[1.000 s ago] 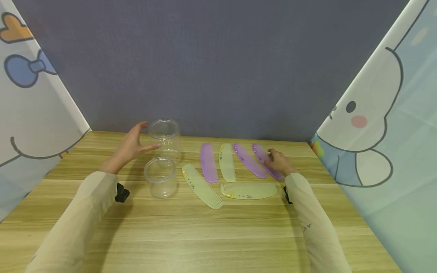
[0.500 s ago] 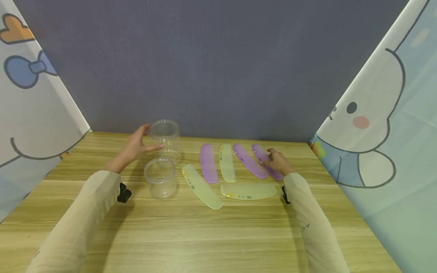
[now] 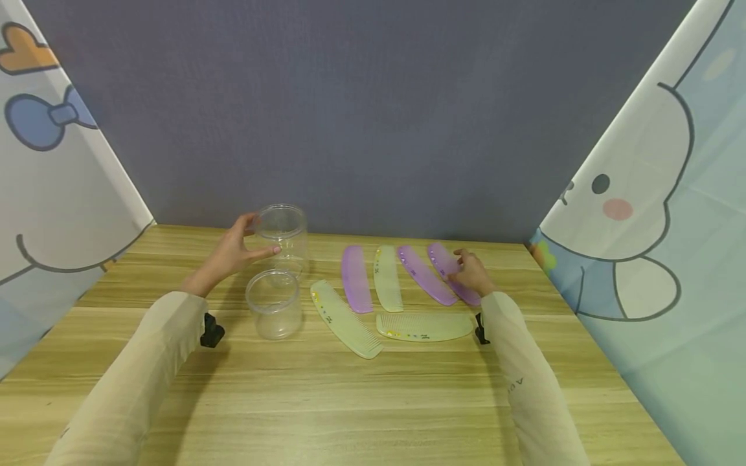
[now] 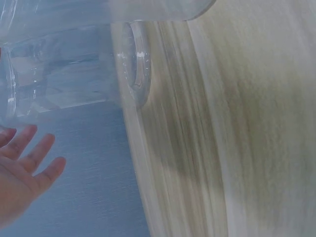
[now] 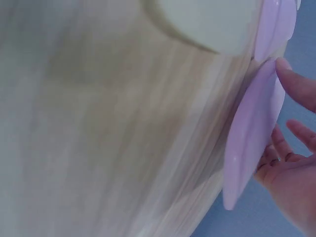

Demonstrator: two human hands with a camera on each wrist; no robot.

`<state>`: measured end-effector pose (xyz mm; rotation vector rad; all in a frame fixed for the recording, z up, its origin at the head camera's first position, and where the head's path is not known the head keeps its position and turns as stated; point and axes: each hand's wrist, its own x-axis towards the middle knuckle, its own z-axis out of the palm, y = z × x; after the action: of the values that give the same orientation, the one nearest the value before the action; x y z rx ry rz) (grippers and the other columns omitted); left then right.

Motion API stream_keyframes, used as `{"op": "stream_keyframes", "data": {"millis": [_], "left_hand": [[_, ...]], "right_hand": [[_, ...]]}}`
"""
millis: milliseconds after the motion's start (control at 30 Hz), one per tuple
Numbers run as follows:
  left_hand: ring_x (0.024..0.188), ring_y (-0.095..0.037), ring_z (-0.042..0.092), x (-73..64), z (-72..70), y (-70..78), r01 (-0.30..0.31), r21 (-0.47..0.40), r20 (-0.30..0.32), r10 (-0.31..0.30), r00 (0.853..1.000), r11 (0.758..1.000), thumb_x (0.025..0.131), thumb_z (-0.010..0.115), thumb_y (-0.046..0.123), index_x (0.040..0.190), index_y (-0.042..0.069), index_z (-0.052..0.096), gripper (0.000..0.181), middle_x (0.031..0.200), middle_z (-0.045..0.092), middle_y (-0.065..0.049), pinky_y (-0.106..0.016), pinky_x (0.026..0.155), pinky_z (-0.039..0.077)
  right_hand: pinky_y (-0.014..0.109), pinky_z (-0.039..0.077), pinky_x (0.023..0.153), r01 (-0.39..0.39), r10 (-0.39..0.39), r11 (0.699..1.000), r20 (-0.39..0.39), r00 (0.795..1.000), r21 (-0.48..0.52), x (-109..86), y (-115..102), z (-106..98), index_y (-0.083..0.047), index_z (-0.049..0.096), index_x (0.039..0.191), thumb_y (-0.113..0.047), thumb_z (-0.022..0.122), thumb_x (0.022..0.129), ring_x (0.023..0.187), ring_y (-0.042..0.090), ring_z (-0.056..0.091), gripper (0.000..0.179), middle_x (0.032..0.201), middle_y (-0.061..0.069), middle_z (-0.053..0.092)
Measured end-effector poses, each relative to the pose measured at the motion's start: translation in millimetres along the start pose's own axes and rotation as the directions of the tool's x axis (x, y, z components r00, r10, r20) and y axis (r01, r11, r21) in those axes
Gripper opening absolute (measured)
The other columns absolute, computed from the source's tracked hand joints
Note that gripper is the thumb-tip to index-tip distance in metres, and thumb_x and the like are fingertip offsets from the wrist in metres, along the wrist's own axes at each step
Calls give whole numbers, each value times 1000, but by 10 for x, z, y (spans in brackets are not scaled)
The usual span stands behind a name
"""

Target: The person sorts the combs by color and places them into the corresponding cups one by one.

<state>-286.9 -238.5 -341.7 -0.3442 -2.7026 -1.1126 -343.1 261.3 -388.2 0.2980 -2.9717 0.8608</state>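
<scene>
1. Fingers [image 3: 243, 224] fanned out on the left hand [image 3: 232, 250], thumb set well apart from them; they bracketed the left side of the far jar [image 3: 297, 255] with a wide, loose spread and no grip on it; whether skin met plastic, the views could not tell.
2. Over to the other side, and the right hand [image 3: 474, 276] had the end comb [image 3: 440, 260], a purple one; thumb against one edge, fingers along the other, a light pinch drawn in to the comb's own breadth; that comb slanted at the right end of the row.
3. Just left of it lay the second purple comb [image 3: 425, 274], on a similar slant; then came a green comb [image 3: 387, 278] pointing away from the person, and beside that a third purple comb [image 3: 357, 279].
4. Nearer the person, a crosswise comb [image 3: 425, 327] showed its teeth to the far side; a slanted comb [image 3: 345, 318], also green, angled down towards its left end.
5. The near jar [image 3: 278, 321] stood upright just in front of its taller partner; all rested on the wood-grain table [image 3: 350, 411].
</scene>
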Motion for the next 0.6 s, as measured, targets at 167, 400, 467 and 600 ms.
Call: {"op": "stream_keyframes", "data": {"millis": [167, 400, 467, 600], "left_hand": [[126, -48, 33, 2, 8, -13, 19, -33, 16, -18, 1000, 999, 77, 71, 41, 142, -2, 13, 96, 142, 29, -27, -62, 98, 33], [123, -51, 34, 14, 40, -38, -10, -64, 12, 11, 1000, 998, 78, 71, 36, 141, -3, 12, 95, 142, 30, -28, -62, 98, 34], [122, -52, 34, 17, 53, -49, -19, -75, 12, 20, 1000, 997, 78, 72, 34, 142, -3, 11, 96, 142, 30, -27, -62, 97, 34], [122, -52, 34, 21, 76, -67, -31, -90, 9, 32, 999, 995, 78, 72, 33, 143, -2, 9, 97, 142, 30, -27, -63, 96, 35]], "right_hand": [[51, 46, 89, -18, 18, 1000, -5, 1000, 12, 37, 21, 1, 10, 34, 131, -1, 67, 75, 105, 45, 51, 66, 116, 35, 50], [50, 46, 88, -36, 38, 998, -27, 999, 53, 56, 1, -7, 10, 37, 130, 3, 60, 76, 104, 44, 51, 59, 115, 34, 50], [50, 45, 88, -40, 43, 997, -41, 998, 64, 65, -1, -10, 10, 38, 129, 4, 59, 75, 102, 43, 51, 58, 114, 34, 50], [47, 46, 85, -50, 54, 995, -52, 997, 85, 76, -1, -13, 9, 39, 129, 6, 59, 75, 99, 41, 52, 58, 112, 32, 51]]}}
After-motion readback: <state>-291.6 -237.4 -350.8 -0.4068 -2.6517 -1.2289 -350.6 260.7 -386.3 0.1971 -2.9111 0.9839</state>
